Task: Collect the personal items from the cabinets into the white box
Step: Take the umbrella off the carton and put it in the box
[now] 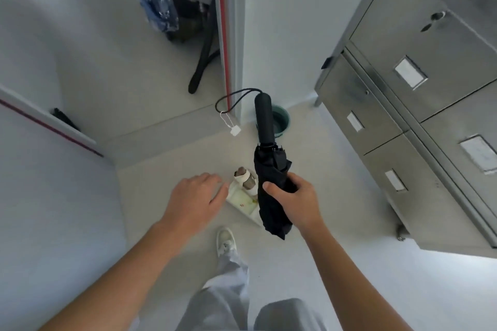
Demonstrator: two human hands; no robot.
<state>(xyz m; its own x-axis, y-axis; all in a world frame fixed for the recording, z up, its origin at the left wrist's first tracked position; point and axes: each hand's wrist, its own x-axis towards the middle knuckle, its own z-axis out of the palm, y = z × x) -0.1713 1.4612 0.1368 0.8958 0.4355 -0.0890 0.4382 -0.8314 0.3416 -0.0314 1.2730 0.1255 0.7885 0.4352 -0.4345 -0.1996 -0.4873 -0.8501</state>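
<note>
One folded umbrella (269, 169) (handle pointing away) sat gripped in the curled fingers of the right hand (295, 201), above one box (242, 201) holding one flask (246, 179), seen just past the loosely straight, empty fingers of the left hand (193, 196).

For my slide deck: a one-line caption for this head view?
Folded black umbrella gripped in the right hand over the white box; left hand open nearby.

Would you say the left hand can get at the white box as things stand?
Probably yes: the left hand is open and empty, and nothing shows between it and the white box.
</note>
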